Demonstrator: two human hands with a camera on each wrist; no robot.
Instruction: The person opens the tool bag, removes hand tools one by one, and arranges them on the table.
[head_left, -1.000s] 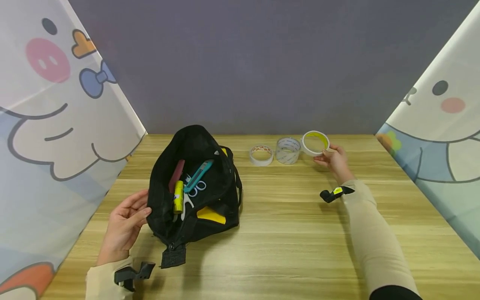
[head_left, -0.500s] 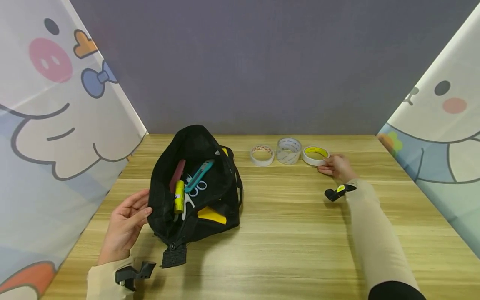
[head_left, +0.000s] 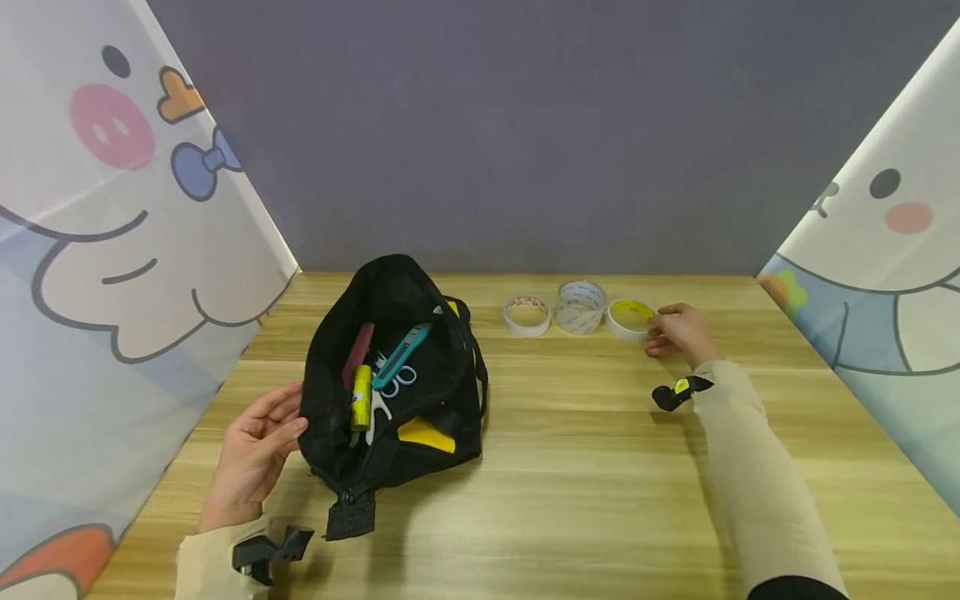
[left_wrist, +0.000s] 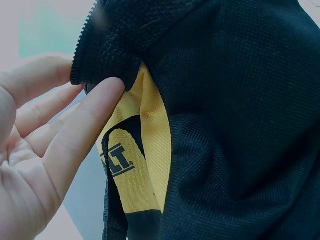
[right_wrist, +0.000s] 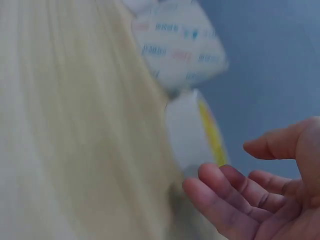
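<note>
My left hand [head_left: 258,450] pinches the zippered rim of a black tool bag [head_left: 431,379], thumb on one side and fingers on the other. The bag's mouth gapes, showing a teal utility knife [head_left: 401,357], a yellow glue stick [head_left: 362,398], scissors [head_left: 407,375] and a pink object [head_left: 358,357] inside. My right hand [head_left: 681,332] is beside a white tape roll with a yellow core [right_wrist: 187,132] lying flat on the table. In the right wrist view, thumb and fingers stand apart with nothing between them; whether a fingertip touches the roll I cannot tell.
Left of that roll stand a wide clear tape roll [head_left: 580,321] and a white tape roll with red print inside [head_left: 527,329], in a row near the back of the wooden table [head_left: 600,467]. A grey panel [head_left: 525,150] rises behind; printed cloths flank both sides.
The yellow-cored tape roll, held tilted in my right hand, has come down flat beside the clear roll. My right fingers have let go of it. The left hand keeps its hold on the bag.
</note>
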